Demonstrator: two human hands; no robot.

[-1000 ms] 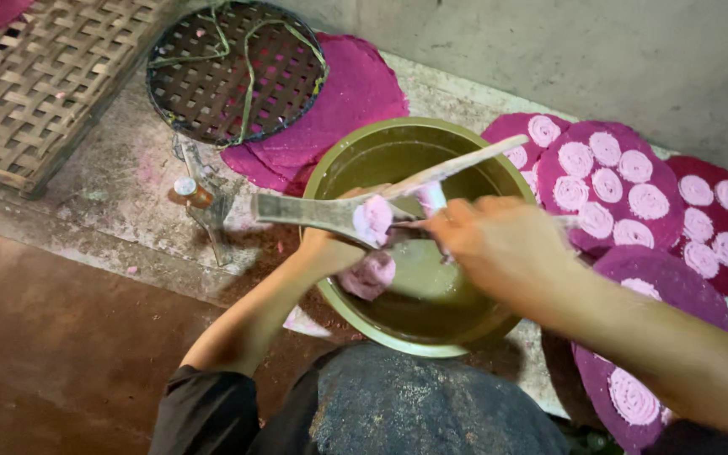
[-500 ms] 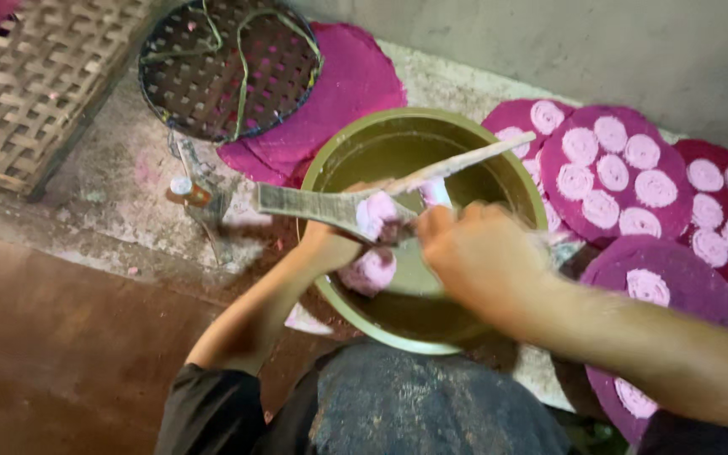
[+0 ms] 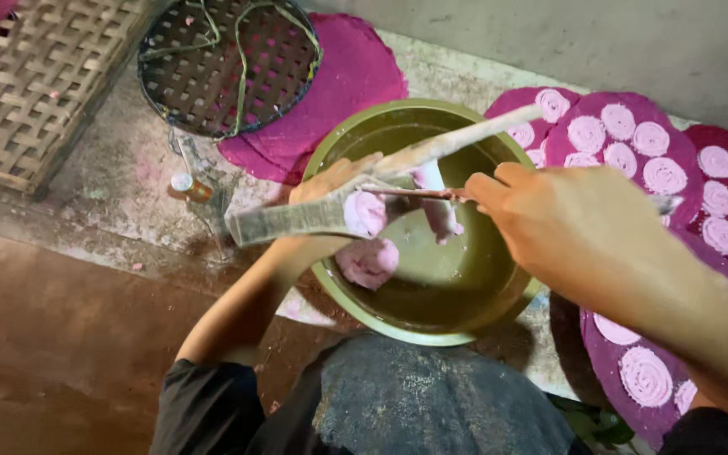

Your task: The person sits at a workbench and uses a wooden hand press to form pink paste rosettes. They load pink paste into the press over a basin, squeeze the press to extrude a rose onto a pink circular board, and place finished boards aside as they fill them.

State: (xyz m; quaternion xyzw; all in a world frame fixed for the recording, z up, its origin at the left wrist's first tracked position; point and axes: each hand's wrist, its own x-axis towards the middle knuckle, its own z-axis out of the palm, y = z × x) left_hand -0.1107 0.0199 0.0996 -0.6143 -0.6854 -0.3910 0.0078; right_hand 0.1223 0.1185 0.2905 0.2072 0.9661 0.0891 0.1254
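**A:** ok so biggest thing first: the woven bamboo mat top left, then the round purple discs on the right covered in pale pink spiral rounds. Another plain magenta disc sits under a dark round lattice tray up top. All of it is on a rough concrete floor.

**B:** and the bowl?

**A:** green basin dead centre, right in front of the person's knees, murky liquid inside. A lump of pink dough rests against its left inner wall.

**B:** what are the hands up to?

**A:** left hand is closed around a flat wooden press lying across the basin's left rim, with a pink blob squeezed at its end. A pale stick runs diagonally above it. Right hand comes in from the right over the basin, fingers pinched on a thin dark rod that points at the blob.

**B:** anything small?

**A:** little bottle with a white cap, just left of the press.
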